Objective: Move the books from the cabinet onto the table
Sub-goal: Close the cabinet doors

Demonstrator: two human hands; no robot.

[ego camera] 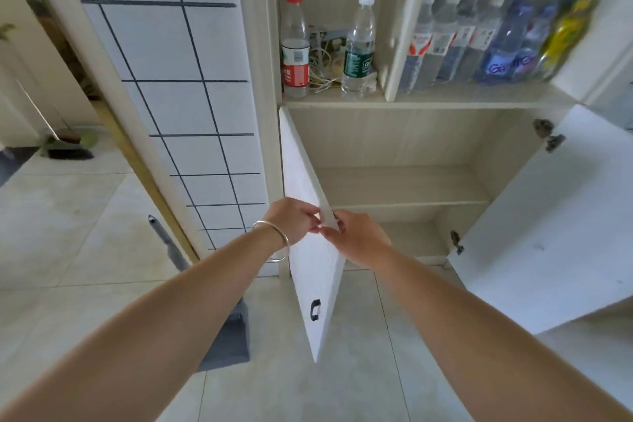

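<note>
Both hands, left [291,221] and right [356,236], pinch the left cabinet door's [315,271] top edge; water bottles [359,44] stand on the upper shelf [411,100].

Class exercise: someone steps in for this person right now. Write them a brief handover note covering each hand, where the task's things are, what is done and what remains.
Left hand, with a silver bangle, and right hand both pinch the top edge of the white left cabinet door, which stands open.
The white right cabinet door is also swung open.
The lower cabinet shelves show no books; neither does the upper shelf, which holds clear plastic bottles.
The table is out of view.
Done: the visible shelves look emptied of books.
Left: probably close both doors; confirm the books are on the table.
</note>
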